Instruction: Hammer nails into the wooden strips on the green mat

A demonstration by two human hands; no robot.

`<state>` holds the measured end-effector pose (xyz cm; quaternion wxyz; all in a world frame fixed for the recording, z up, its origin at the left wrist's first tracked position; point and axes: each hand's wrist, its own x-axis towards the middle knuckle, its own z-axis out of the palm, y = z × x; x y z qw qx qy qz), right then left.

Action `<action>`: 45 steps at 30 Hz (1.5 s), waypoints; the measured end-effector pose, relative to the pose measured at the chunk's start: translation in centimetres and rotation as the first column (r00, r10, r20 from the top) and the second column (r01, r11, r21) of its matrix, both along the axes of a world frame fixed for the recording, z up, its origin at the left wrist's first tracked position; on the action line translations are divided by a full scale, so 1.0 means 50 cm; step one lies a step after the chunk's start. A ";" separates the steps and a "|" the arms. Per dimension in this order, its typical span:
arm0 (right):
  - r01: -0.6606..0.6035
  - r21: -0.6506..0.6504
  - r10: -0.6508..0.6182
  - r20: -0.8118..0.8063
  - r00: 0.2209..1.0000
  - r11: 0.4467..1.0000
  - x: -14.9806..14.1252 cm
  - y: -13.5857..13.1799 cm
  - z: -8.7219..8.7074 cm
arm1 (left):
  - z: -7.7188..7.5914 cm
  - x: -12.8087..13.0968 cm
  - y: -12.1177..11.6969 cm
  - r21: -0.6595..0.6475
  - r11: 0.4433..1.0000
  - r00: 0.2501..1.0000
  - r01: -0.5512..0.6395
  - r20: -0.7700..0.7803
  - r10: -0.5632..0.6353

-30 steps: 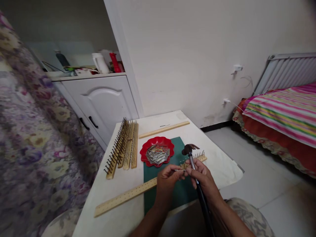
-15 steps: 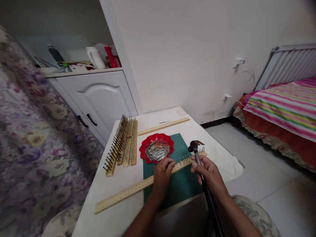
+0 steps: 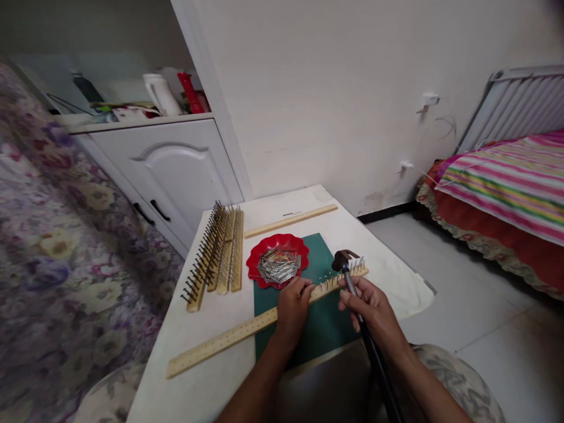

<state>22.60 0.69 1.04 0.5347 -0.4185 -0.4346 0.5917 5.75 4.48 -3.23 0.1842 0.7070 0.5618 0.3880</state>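
A long wooden strip [image 3: 224, 342] with rows of holes lies slantwise over a green mat [image 3: 328, 332]. Several nails [image 3: 332, 281] stand in its right part. My left hand [image 3: 293, 305] rests over the strip's middle, thumb and forefinger pinched at the wood on a small nail, mostly hidden by the fingers. My right hand [image 3: 368, 305] is closed round the shaft of a claw hammer [image 3: 346, 262], holding its head just above the standing nails. Beside my left hand, a red scalloped bowl [image 3: 255, 258] holds a heap of loose nails [image 3: 278, 267].
Nail-studded wooden strips [image 3: 215, 252] stand side by side at the table's left. A bare strip [image 3: 291, 221] lies at the back of the white table [image 3: 211, 399]. Beyond are a cabinet [image 3: 171, 170], a floral curtain [image 3: 66, 247] and a bed [image 3: 506, 176].
The hammer head has shifted slightly left and up in the view, and my camera view has moved a little. My left hand stays pinched at the strip.
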 end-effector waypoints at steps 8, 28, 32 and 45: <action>-0.097 0.002 0.097 0.026 0.995 0.995 -0.002 0.000 -0.005 | -0.007 0.004 0.007 -0.005 1.000 0.999 -0.015 -0.037 0.015; -0.247 0.023 0.243 0.107 0.964 0.969 -0.049 0.002 -0.011 | -0.023 0.003 0.011 -0.024 0.999 0.995 -0.039 -0.093 0.037; -0.269 0.024 0.264 0.113 0.958 0.963 -0.046 0.001 -0.006 | -0.024 0.002 0.011 -0.027 0.999 0.996 -0.041 -0.078 0.039; -0.190 0.040 0.187 0.071 0.980 0.981 -0.025 -0.003 0.004 | -0.023 0.005 0.007 -0.007 1.000 0.999 -0.016 -0.029 0.016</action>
